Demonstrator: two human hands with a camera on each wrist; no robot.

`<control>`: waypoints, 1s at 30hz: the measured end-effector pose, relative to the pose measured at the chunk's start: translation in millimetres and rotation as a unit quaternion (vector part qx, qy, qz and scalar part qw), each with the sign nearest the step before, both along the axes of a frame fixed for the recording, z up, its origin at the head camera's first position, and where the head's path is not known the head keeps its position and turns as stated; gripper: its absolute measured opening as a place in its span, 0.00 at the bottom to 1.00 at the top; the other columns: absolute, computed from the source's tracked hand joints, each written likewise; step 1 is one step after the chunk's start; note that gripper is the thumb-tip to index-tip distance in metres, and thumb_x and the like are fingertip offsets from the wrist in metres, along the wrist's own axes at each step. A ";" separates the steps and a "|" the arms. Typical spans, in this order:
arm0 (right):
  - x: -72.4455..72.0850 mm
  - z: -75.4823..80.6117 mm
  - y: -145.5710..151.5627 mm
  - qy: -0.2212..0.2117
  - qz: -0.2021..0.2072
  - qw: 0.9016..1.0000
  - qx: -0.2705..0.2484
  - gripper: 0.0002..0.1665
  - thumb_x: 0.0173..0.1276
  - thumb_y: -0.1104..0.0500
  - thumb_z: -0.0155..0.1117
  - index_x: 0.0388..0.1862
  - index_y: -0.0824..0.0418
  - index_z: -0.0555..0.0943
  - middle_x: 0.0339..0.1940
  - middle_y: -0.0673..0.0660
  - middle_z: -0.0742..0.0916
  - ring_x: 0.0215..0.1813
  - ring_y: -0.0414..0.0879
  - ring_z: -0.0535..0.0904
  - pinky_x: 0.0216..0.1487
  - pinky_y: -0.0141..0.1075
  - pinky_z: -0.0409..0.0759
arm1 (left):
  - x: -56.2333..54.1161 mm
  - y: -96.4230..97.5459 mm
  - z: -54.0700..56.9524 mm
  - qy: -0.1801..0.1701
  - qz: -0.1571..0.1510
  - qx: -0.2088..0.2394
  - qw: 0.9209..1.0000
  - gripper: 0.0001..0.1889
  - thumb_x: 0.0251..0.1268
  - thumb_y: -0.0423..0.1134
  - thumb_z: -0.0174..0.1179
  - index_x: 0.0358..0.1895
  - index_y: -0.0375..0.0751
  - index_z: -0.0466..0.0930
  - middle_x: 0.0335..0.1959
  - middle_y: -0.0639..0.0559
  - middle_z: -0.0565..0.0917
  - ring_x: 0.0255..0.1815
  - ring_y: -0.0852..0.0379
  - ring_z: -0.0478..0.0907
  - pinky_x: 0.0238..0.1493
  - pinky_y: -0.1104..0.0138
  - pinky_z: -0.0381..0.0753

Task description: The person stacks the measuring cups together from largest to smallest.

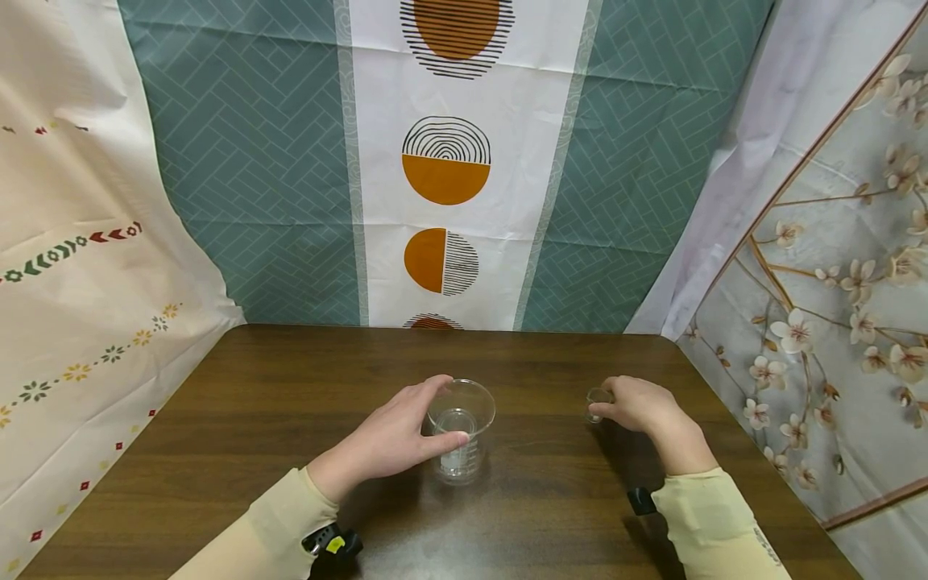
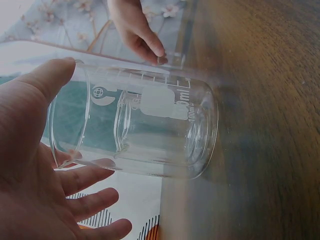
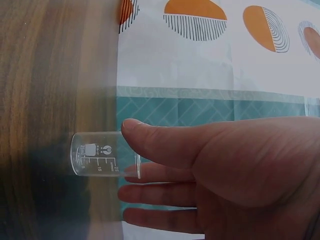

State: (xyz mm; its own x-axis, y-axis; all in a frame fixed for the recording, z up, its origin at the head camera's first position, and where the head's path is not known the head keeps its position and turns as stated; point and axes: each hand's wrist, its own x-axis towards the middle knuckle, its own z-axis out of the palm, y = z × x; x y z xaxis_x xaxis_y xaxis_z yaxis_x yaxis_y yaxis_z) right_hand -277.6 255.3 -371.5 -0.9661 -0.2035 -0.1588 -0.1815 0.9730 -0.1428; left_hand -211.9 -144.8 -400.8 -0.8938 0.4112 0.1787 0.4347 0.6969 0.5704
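Note:
A large clear glass beaker (image 1: 464, 463) stands upright on the table, left of the right hand. Inside it sits a smaller glass beaker (image 2: 155, 127), also clear. My left hand (image 1: 395, 439) holds the large beaker near its rim, thumb on one side and index finger on the other; the other fingers spread outward. Farther right, my right hand (image 1: 641, 407) pinches a tiny glass beaker (image 3: 100, 154) by its upper part between thumb and index finger. Its remaining fingers (image 3: 160, 194) stay extended. Whether the tiny beaker's base touches the table I cannot tell.
The dark brown wooden table (image 1: 290, 370) spans the space below both hands. A green and white patterned curtain (image 1: 290, 161) hangs along its back edge. Cream cloth (image 1: 87, 322) borders the left side, and a flowered cloth (image 1: 819, 370) the right.

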 end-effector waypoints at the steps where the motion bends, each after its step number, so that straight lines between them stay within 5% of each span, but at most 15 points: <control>1: 0.0 0.0 -0.2 0.001 0.000 1.000 0.000 0.32 0.79 0.44 0.72 0.65 0.70 0.83 0.59 0.67 0.89 0.56 0.61 0.86 0.53 0.60 0.82 | 0.1 0.1 0.0 0.000 0.000 0.000 1.000 0.49 0.69 0.71 0.70 0.83 0.46 0.67 0.77 0.50 0.77 0.77 0.44 0.73 0.71 0.42 0.76; 9: 0.6 -1.6 -0.7 0.005 0.002 1.000 0.006 0.35 0.80 0.44 0.72 0.69 0.72 0.82 0.65 0.71 0.87 0.63 0.67 0.85 0.57 0.63 0.82 | -0.7 0.2 -1.2 0.001 0.002 -0.002 1.000 0.49 0.69 0.72 0.70 0.83 0.47 0.67 0.76 0.50 0.77 0.76 0.44 0.73 0.70 0.42 0.77; 30: -3.2 -5.8 0.1 0.011 -0.003 1.000 0.007 0.33 0.78 0.45 0.74 0.67 0.71 0.83 0.63 0.69 0.88 0.61 0.65 0.86 0.54 0.61 0.84 | 0.0 -0.5 -1.1 -0.005 0.003 0.001 1.000 0.50 0.68 0.73 0.69 0.84 0.48 0.66 0.78 0.50 0.75 0.78 0.43 0.71 0.72 0.40 0.75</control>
